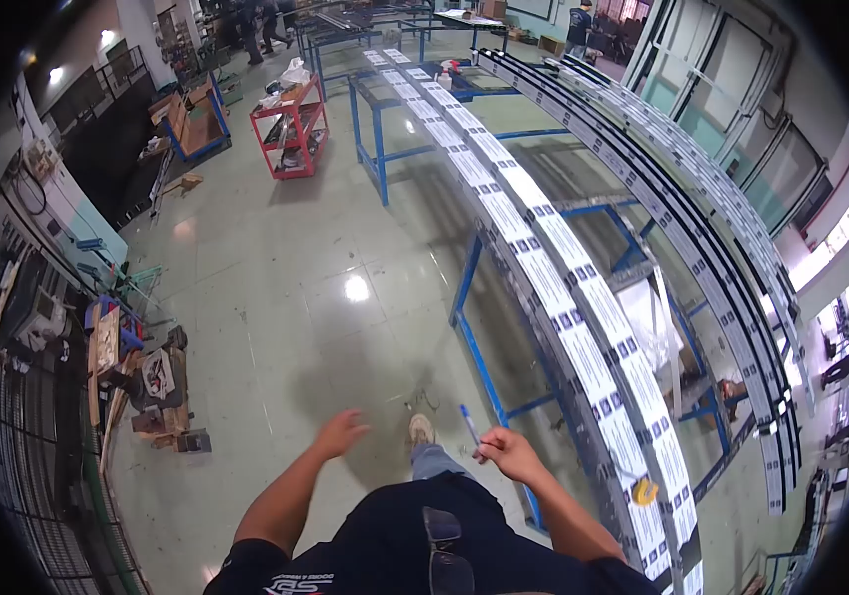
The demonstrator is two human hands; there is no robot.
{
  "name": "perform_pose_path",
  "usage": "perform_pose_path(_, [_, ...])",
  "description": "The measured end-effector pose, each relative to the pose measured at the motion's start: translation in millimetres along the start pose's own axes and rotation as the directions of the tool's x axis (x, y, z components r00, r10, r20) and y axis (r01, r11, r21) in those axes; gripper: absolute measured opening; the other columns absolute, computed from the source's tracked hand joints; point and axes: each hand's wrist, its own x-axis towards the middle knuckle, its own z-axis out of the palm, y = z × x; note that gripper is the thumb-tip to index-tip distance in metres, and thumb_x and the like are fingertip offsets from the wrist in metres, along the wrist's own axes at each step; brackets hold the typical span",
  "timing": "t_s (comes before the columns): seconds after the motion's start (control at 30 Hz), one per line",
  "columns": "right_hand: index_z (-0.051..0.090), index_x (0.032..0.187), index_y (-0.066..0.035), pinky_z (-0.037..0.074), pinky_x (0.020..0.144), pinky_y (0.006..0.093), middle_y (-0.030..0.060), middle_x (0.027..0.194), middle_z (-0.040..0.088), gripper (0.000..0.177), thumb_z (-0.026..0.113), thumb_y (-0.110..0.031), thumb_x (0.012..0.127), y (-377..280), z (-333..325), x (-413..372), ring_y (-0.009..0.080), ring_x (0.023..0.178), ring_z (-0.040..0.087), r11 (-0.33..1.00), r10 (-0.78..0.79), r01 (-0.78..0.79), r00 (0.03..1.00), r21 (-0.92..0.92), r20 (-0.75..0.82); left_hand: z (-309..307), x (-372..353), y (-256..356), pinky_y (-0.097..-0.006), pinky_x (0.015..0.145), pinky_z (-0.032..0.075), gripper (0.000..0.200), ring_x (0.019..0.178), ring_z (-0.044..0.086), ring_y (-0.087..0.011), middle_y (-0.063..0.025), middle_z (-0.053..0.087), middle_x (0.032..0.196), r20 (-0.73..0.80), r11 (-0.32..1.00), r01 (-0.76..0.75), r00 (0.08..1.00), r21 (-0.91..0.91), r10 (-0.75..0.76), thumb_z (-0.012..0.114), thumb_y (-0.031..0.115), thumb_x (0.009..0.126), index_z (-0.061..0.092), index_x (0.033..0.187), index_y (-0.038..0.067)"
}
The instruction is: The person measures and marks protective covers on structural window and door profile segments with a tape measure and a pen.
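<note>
My right hand (510, 456) is closed around a slim marker (470, 424) with a blue end pointing up and away from me. My left hand (342, 433) hangs over the floor with its fingers stretched out, and nothing shows in it. To the right of my right hand run two long metal profiles (518, 233) covered in white printed film, lying side by side on blue trestles (471, 278). A yellow tape measure (645, 491) sits on the near part of these profiles.
More long profiles (662, 198) lie on trestles farther right. A red cart (288, 129) stands ahead left, beyond it a blue-edged wooden crate (194, 121). Scrap and tools (159, 387) lie at left on the floor (295, 268). Other people (579, 28) are in the background.
</note>
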Motion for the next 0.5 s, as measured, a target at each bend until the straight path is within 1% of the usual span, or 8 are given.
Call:
perform_pose_path(0.1, [0.062,0.100,-0.003,0.054,0.076,0.0307,0.0082,0.091,0.073,0.009,0.066,-0.010,0.095,-81,19,115,0.0135,0.084,0.068,0.974,-0.051,0.085,0.985,-0.208,0.164,-52,-24,-188,-0.0439,0.096,0.051,0.045,0.110,0.065,-0.0369,-0.0211,0.068,0.119,-0.426,0.880,0.472,0.806,0.044,-0.411,0.070,0.035,0.088,0.066,0.119,0.004])
perform_pose_path(0.13, [0.063,0.101,-0.004,0.054,0.077,0.0314,0.0073,0.091,0.072,0.011,0.067,-0.012,0.094,-109,30,153,0.0136,0.085,0.068,0.942,-0.131,0.197,0.962,-0.272,0.241,-70,-30,-276,-0.0461,0.092,0.053,0.044,0.105,0.066,-0.0389,-0.0238,0.069,0.111,-0.285,0.766,0.559,0.827,0.318,-0.485,0.069,0.038,0.087,0.069,0.106,-0.001])
perform_pose_path(0.2, [0.065,0.102,-0.004,0.053,0.077,0.0324,0.0063,0.089,0.071,0.013,0.068,-0.013,0.093,-166,56,225,0.0144,0.085,0.068,0.846,-0.244,0.389,0.890,-0.365,0.384,-116,-66,-277,-0.0425,0.066,0.055,0.023,0.083,0.068,-0.0262,-0.0185,0.068,0.086,-0.285,0.611,0.770,0.553,-0.185,-0.783,0.067,0.024,0.088,0.069,0.091,0.002])
perform_pose_path(0.27, [0.065,0.103,-0.004,0.053,0.076,0.0331,0.0067,0.088,0.070,0.015,0.066,-0.015,0.093,-208,86,294,0.0163,0.083,0.067,0.805,-0.240,0.452,0.841,-0.384,0.486,-127,-83,-254,-0.0368,0.053,0.052,0.016,0.064,0.062,-0.0224,-0.0116,0.060,0.071,-0.507,0.655,0.518,0.416,-0.549,-0.755,0.065,0.021,0.089,0.068,0.090,0.005])
perform_pose_path(0.33, [0.065,0.104,-0.004,0.053,0.075,0.0335,0.0073,0.088,0.071,0.016,0.065,-0.015,0.093,-220,114,366,0.0176,0.082,0.068,0.820,-0.189,0.423,0.836,-0.385,0.516,-136,-90,-242,-0.0328,0.059,0.054,0.034,0.069,0.063,-0.0192,-0.0105,0.066,0.094,-0.330,0.554,0.491,0.471,-0.672,-0.818,0.067,0.016,0.090,0.060,0.119,0.000])
perform_pose_path(0.43, [0.066,0.104,-0.003,0.054,0.070,0.0363,0.0088,0.083,0.072,0.021,0.066,-0.016,0.089,-187,137,497,0.0210,0.073,0.069,0.875,0.059,0.237,0.813,-0.422,0.579,-117,-77,-264,-0.0322,0.052,0.052,0.026,0.072,0.068,-0.0168,-0.0125,0.067,0.087,-0.066,0.450,0.663,0.519,-0.598,-0.852,0.060,0.025,0.096,0.067,0.103,0.001])
perform_pose_path(0.47, [0.067,0.101,-0.002,0.055,0.068,0.0378,0.0097,0.080,0.073,0.021,0.067,-0.017,0.086,-165,141,538,0.0225,0.070,0.069,0.817,0.100,0.251,0.825,-0.520,0.555,-125,-66,-245,-0.0392,0.064,0.057,0.032,0.085,0.071,-0.0211,-0.0126,0.071,0.090,0.063,0.736,0.672,0.740,-0.081,-0.669,0.055,0.030,0.097,0.070,0.102,0.002])
perform_pose_path(0.5, [0.070,0.092,-0.003,0.055,0.067,0.0391,0.0103,0.075,0.072,0.020,0.067,-0.021,0.084,-141,139,574,0.0237,0.068,0.070,0.704,0.098,0.293,0.862,-0.646,0.498,-127,-38,-279,-0.0502,0.084,0.052,0.024,0.094,0.069,-0.0317,-0.0154,0.071,0.090,0.213,0.846,0.211,0.912,0.489,-0.350,0.059,0.028,0.091,0.071,0.094,0.009])
